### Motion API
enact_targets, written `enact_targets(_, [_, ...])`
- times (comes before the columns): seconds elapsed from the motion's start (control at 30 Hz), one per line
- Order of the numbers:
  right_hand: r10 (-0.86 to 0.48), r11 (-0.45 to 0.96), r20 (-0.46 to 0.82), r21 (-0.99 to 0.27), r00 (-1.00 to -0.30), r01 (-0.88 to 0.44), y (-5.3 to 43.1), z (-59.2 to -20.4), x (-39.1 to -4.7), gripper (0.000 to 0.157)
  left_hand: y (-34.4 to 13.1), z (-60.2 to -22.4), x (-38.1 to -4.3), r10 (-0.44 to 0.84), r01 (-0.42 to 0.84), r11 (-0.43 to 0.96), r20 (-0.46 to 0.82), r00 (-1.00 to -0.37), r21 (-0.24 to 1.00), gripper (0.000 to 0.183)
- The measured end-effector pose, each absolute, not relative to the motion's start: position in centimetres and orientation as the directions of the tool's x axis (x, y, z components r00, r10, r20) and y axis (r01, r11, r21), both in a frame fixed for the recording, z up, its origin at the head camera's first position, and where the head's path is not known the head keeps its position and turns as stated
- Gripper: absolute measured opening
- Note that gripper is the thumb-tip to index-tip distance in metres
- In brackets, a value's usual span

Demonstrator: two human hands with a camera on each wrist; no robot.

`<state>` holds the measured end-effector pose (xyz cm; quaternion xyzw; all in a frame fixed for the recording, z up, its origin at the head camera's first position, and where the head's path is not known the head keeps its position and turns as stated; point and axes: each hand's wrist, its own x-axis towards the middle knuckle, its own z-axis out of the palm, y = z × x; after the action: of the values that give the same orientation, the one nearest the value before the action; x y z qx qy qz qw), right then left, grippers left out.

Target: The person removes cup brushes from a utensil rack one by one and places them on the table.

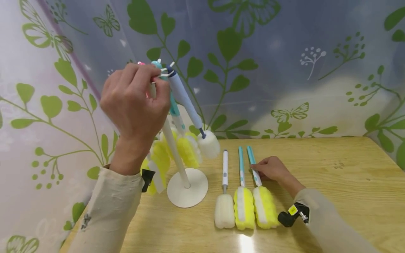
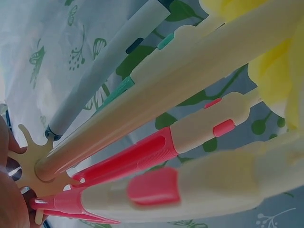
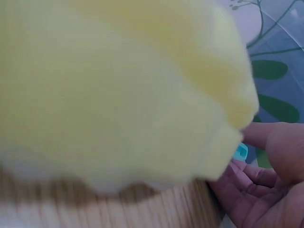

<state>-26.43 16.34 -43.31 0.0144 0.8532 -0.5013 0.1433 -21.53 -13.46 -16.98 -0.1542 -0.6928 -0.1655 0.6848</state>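
Observation:
My left hand point(image 1: 136, 100) grips the hooked top of a white stand point(image 1: 177, 158); in the left wrist view its fingers point(image 2: 14, 190) curl at the hook plate point(image 2: 45, 166). Sponge brushes hang from the hooks: a blue-handled brush point(image 1: 186, 98), a turquoise-handled one point(image 1: 175, 109), and pink-handled brushes point(image 2: 152, 147). On the table my right hand point(image 1: 272, 168) pinches the turquoise-and-white handle of the rightmost yellow-and-white sponge brush point(image 1: 265, 207). In the right wrist view, that brush's blurred sponge head point(image 3: 109, 104) hides most of the handle.
Left of that brush lie another turquoise-handled sponge brush point(image 1: 244, 207) and a white-handled brush point(image 1: 224, 211), roughly side by side. The stand's round base point(image 1: 199, 189) rests on the wooden table point(image 1: 341, 182). A leaf-patterned curtain point(image 1: 284, 77) hangs behind and on the left.

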Motion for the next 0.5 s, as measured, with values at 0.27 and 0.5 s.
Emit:
enact_targets(0.27, [-0.1,0.485,-0.279,-0.852,-0.955,0.198,17.2,-43.1,-26.0,0.037,-13.4,-16.9,-21.5,-0.023,0.448,0.893,1.0,-0.015,0.027,0.022])
enact_targets(0.5, [-0.113,0.494,-0.293,-0.846,-0.949,0.203,17.7,-43.1,-26.0,0.038,-13.3,-17.0,-21.6,-0.02,0.477,0.878,0.999,-0.035,0.034,0.025])
